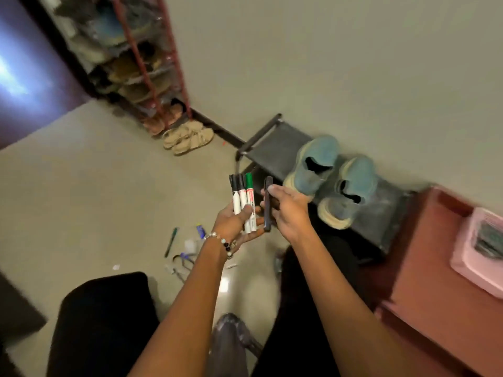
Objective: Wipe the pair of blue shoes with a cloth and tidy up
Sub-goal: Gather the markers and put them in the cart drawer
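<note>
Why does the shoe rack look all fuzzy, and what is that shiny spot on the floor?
Head view: the shoe rack sits far off and blurred, the walls tilt through the wide lens; the shiny spot is lamp glare on the polished floor.

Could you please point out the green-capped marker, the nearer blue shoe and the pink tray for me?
Green-capped marker [249,182]: head view, on its green cap.
Nearer blue shoe [353,183]: head view, on its blue upper.
Pink tray [468,257]: head view, on its left rim.

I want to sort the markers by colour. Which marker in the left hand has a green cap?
The rightmost marker in the left hand, nearest the right hand; the other markers have dark caps.
</note>
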Demonstrator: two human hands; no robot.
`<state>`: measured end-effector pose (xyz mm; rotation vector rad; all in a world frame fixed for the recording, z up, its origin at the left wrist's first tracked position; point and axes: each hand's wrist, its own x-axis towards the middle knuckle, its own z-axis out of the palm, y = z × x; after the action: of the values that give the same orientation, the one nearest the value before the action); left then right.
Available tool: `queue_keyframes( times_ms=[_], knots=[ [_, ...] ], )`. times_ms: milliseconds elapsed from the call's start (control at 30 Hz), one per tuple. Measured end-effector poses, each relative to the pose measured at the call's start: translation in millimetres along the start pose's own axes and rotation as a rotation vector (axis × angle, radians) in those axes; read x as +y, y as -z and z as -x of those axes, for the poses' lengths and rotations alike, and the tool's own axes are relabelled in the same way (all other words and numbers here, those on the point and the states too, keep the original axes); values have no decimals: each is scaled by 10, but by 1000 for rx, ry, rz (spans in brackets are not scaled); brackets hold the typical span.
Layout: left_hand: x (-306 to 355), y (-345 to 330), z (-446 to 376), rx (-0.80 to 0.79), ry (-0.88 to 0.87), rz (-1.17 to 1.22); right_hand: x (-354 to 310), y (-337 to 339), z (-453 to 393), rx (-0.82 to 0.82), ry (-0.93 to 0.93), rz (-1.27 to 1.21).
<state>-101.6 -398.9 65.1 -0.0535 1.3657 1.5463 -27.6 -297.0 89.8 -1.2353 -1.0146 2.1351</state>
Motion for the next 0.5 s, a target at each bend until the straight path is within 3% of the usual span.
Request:
queue_keyframes(
  times_ms=[233,500],
  knots=[
    [-685,-1859,634,-294,125,-111,-716,1839,962,294,149,-258],
    [-2294,-2722,1015,-426,478,-514,-98,3799,1782,581,60,-407]
  ],
)
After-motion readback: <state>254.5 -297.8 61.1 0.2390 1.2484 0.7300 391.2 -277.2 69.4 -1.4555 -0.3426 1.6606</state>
